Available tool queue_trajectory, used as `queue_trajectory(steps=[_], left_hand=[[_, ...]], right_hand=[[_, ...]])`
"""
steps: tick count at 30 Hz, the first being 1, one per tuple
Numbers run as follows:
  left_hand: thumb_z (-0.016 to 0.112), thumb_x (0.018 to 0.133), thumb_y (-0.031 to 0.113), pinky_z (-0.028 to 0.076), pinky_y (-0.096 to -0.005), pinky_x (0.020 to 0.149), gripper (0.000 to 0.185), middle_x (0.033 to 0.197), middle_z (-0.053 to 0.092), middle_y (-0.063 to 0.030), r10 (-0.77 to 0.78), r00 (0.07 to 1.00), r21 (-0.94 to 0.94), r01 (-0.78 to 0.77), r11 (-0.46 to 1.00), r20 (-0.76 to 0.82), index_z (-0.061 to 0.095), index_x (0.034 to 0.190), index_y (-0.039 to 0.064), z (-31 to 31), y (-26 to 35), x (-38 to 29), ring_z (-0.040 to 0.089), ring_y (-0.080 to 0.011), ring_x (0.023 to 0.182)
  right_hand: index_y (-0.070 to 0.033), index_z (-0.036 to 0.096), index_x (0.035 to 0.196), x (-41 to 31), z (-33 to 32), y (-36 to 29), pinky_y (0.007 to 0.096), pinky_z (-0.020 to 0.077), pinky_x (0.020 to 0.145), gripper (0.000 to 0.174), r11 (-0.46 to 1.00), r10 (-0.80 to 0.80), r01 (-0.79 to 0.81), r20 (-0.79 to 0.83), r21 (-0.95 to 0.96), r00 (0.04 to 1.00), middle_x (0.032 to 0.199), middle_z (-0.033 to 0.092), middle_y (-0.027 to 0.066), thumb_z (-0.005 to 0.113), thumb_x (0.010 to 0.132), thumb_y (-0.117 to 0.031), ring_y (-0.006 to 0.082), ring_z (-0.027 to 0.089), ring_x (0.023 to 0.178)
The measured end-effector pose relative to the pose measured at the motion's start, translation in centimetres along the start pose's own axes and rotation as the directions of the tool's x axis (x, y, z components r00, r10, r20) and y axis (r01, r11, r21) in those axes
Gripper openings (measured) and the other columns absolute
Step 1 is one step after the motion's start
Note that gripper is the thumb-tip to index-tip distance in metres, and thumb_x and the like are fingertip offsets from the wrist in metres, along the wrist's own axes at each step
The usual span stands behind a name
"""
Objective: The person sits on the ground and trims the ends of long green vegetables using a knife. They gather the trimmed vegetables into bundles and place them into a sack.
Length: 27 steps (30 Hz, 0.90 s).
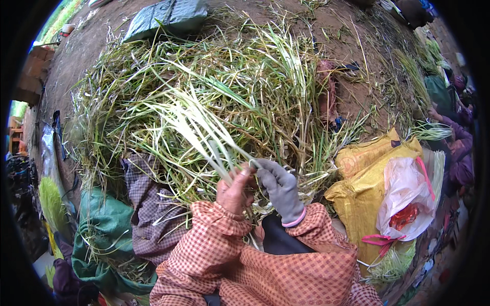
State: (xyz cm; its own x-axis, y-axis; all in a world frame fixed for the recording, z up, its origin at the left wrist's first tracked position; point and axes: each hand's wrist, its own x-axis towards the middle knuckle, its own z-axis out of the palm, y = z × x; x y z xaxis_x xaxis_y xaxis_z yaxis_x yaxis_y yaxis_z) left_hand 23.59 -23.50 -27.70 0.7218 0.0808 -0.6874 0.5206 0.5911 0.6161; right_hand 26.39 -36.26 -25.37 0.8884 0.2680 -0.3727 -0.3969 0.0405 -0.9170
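My bare left hand (pixel 235 190) is closed around a bundle of long, thin green-and-white plant stalks (pixel 191 124), whose lighter parts fan out up and to the left. Close beside it, my right hand (pixel 280 189), in a grey glove with a pink cuff, has its fingers bent at one or more stalks near the left thumb. The fingertips of both hands nearly meet. A large heap of loose green and yellowed stalks and leaves (pixel 237 80) lies on the ground beyond my hands.
Yellow woven sacks (pixel 354 199) and a white plastic bag (pixel 402 191) with red contents lie at the right. A green sack (pixel 103 214) is at the left. A grey-green wrapped bundle (pixel 168 19) sits beyond the heap. A person in purple (pixel 461 149) is at the far right, holding stalks.
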Motion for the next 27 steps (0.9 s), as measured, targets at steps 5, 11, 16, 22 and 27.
queue_trajectory(steps=[5, 11, 16, 22, 27], left_hand=[[0.069, 0.085, 0.021, 0.035, -0.0235, 0.033, 0.018, 0.069, 0.06, -0.0069, -0.05, 0.996, 0.031, 0.048, 0.998, 0.075, 0.061, 0.088, 0.006, -1.5, -1.8, 0.8, 0.047, -0.0115, 0.041], [0.074, 0.081, 0.016, 0.035, -0.0194, 0.034, 0.021, 0.065, 0.059, -0.0021, 0.068, 0.988, -0.031, -0.073, 0.997, -0.136, 0.064, 0.093, 0.002, -1.3, 1.9, -0.8, 0.044, -0.0063, 0.042], [0.074, 0.082, 0.015, 0.029, -0.0198, 0.034, 0.027, 0.067, 0.057, -0.0022, 0.147, 0.98, -0.055, -0.155, 0.986, -0.135, 0.063, 0.103, 0.002, -0.9, 2.5, 0.1, 0.043, -0.0066, 0.041], [0.073, 0.083, 0.011, 0.029, -0.0207, 0.034, 0.015, 0.068, 0.058, -0.0028, 0.063, 0.998, -0.153, -0.067, 0.986, -0.025, 0.061, 0.092, 0.007, -0.8, 1.2, 0.2, 0.044, -0.0079, 0.041], [0.071, 0.083, 0.015, 0.04, -0.0189, 0.036, 0.012, 0.08, 0.065, -0.0044, 0.149, 0.969, -0.078, -0.167, 0.983, -0.197, 0.067, 0.089, 0.005, -0.8, 2.8, 0.1, 0.053, -0.0071, 0.054]], right_hand=[[0.002, 0.061, 0.114, 0.4, -0.6, 1.2, 0.0202, 0.0482, 0.075, 0.027, 0.981, 0.132, -0.129, -0.008, 0.143, 0.991, 0.092, 0.066, 0.0031, 0.061, 0.092, -0.014, 0.0057, 0.058, 0.084], [0.001, 0.067, 0.095, 1.2, -2.1, 2.2, 0.0219, 0.0463, 0.053, 0.012, 0.942, -0.184, 0.153, -0.082, -0.298, 0.979, 0.072, 0.064, 0.0005, 0.065, 0.086, -0.007, 0.0092, 0.058, 0.061], [-0.004, 0.065, 0.089, 0.9, -1.6, 1.5, 0.0307, 0.0484, 0.05, 0.01, 0.472, -0.464, 0.484, 0.259, -0.737, 0.847, 0.07, 0.063, 0.0108, 0.066, 0.081, -0.01, 0.0209, 0.063, 0.059], [-0.002, 0.064, 0.1, 0.3, -0.7, 2.2, 0.0253, 0.0511, 0.061, 0.021, 0.931, -0.219, 0.226, 0.056, -0.286, 0.974, 0.081, 0.066, 0.014, 0.068, 0.081, -0.011, 0.0183, 0.064, 0.067], [0.0, 0.066, 0.089, -0.1, -1.0, 2.2, 0.026, 0.0471, 0.057, 0.014, 0.894, -0.004, 0.039, 0.079, -0.446, 0.997, 0.073, 0.063, 0.0104, 0.067, 0.084, -0.012, 0.0125, 0.059, 0.064]])
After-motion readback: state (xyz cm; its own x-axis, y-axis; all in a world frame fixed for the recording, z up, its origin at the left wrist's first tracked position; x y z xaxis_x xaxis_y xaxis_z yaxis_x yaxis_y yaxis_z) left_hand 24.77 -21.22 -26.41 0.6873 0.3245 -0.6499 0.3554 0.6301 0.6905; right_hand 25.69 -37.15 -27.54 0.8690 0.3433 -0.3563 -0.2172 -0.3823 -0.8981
